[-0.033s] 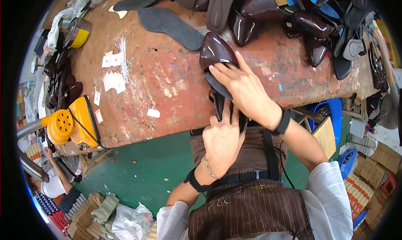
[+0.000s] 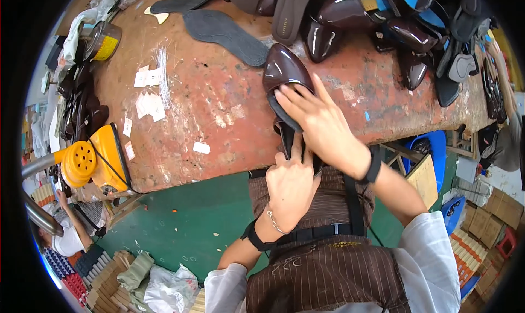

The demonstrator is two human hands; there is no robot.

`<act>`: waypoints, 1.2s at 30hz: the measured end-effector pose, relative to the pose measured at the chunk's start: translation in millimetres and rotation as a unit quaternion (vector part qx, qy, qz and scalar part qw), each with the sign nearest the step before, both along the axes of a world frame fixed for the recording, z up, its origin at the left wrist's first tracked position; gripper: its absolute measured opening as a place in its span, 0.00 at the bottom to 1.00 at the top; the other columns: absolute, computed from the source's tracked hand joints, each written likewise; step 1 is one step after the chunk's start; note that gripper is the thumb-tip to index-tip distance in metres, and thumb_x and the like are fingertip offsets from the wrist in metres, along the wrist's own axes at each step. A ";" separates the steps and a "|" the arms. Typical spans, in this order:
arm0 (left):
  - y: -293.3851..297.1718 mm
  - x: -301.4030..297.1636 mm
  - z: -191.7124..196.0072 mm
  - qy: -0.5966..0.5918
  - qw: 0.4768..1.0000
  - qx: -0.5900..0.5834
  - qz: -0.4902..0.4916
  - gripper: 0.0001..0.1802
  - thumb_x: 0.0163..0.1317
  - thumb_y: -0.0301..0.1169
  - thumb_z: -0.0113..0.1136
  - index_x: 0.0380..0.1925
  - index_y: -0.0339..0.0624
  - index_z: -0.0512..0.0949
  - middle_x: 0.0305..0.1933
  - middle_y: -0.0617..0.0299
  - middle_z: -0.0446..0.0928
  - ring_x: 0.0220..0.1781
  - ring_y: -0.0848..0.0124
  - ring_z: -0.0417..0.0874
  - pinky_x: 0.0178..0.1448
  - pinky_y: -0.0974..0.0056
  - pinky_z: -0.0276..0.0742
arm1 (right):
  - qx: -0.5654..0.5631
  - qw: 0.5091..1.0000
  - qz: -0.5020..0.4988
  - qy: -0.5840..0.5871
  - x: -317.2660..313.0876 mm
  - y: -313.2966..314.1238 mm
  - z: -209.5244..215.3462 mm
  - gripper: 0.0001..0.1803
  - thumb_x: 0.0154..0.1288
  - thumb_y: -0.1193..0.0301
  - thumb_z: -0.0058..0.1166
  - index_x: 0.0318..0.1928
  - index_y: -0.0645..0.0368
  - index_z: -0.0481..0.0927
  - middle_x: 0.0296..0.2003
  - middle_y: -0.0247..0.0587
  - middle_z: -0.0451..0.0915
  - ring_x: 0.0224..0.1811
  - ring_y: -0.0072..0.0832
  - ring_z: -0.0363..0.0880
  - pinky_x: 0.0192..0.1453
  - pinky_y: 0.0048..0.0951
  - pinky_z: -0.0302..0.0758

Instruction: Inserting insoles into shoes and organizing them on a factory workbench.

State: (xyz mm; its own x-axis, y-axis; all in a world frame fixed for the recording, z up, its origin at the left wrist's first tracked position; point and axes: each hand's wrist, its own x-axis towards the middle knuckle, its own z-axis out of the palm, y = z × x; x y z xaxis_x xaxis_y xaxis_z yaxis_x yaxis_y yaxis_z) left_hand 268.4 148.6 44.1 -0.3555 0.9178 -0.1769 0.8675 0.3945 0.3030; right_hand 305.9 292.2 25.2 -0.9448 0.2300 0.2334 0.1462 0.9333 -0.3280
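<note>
A glossy dark burgundy pointed-toe shoe (image 2: 286,64) rests at the front edge of the workbench, toe pointing away from me. My left hand (image 2: 290,184) is closed round its heel end, with fingers reaching into the back opening. My right hand (image 2: 328,121) lies over the shoe, several fingertips tucked inside below the toe cap and another finger stretched along the right side. A dark insole (image 2: 284,112) shows in the shoe's opening, partly covered by the right hand. Beyond the toe lies a loose grey insole (image 2: 224,35).
More burgundy shoes (image 2: 342,9) and dark insoles (image 2: 290,15) are heaped at the back right of the workbench (image 2: 219,94). A yellow lamp-like device (image 2: 104,160) stands on the left. Small white labels (image 2: 150,106) and a jar (image 2: 102,41) lie beyond it. A person (image 2: 71,231) sits at far left.
My right hand has shifted very slightly on the shoe, its wrist a little lower. The left hand keeps its grip. The whole view has moved by a few pixels.
</note>
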 end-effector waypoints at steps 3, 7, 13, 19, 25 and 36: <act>-1.5 1.2 -8.8 -0.019 1.000 -0.009 -0.005 0.33 0.46 0.42 0.75 0.52 0.39 0.80 0.65 0.52 0.74 0.37 0.57 0.82 0.33 0.57 0.84 | -0.005 1.000 -0.024 0.018 14.4 -18.3 -15.1 0.26 0.57 0.75 0.51 0.57 0.71 0.77 0.54 0.56 0.80 0.61 0.46 0.78 0.77 0.52 0.57; 0.7 0.6 -3.5 -0.019 1.000 0.006 -0.004 0.32 0.46 0.42 0.75 0.52 0.39 0.80 0.64 0.51 0.74 0.38 0.56 0.82 0.34 0.58 0.84 | -0.047 0.987 -0.032 -0.152 -25.5 11.1 0.7 0.28 0.58 0.75 0.50 0.60 0.74 0.73 0.56 0.57 0.79 0.63 0.46 0.76 0.78 0.50 0.55; -0.8 1.9 -6.9 -0.005 1.000 0.005 -0.004 0.33 0.47 0.43 0.74 0.53 0.38 0.79 0.65 0.51 0.74 0.39 0.59 0.82 0.36 0.61 0.84 | 0.064 0.997 -0.029 0.012 -11.3 -0.4 -18.1 0.25 0.57 0.76 0.49 0.57 0.72 0.73 0.47 0.50 0.80 0.54 0.38 0.79 0.79 0.47 0.53; -5.6 -3.1 -9.9 -0.040 0.999 0.014 -0.013 0.33 0.45 0.41 0.76 0.52 0.38 0.80 0.63 0.50 0.74 0.36 0.59 0.81 0.34 0.61 0.83 | 0.045 0.998 0.010 -0.038 -9.7 -2.3 -6.4 0.30 0.58 0.75 0.49 0.62 0.75 0.70 0.57 0.58 0.76 0.64 0.44 0.74 0.80 0.50 0.50; -5.7 -4.0 -5.5 -0.036 0.997 0.069 0.004 0.32 0.43 0.41 0.77 0.48 0.35 0.80 0.56 0.50 0.78 0.39 0.59 0.81 0.37 0.62 0.83 | -0.006 0.968 -0.001 -0.251 -38.6 10.6 12.0 0.31 0.59 0.70 0.54 0.62 0.74 0.69 0.59 0.56 0.75 0.64 0.41 0.73 0.80 0.53 0.45; -5.4 -1.8 -3.5 -0.072 0.997 -0.031 -0.022 0.35 0.43 0.41 0.77 0.51 0.36 0.78 0.59 0.52 0.76 0.42 0.61 0.80 0.38 0.62 0.83 | 0.166 0.982 -0.074 -0.043 -38.3 -4.2 -36.2 0.10 0.61 0.76 0.45 0.37 0.66 0.79 0.31 0.47 0.81 0.40 0.38 0.83 0.80 0.58 0.43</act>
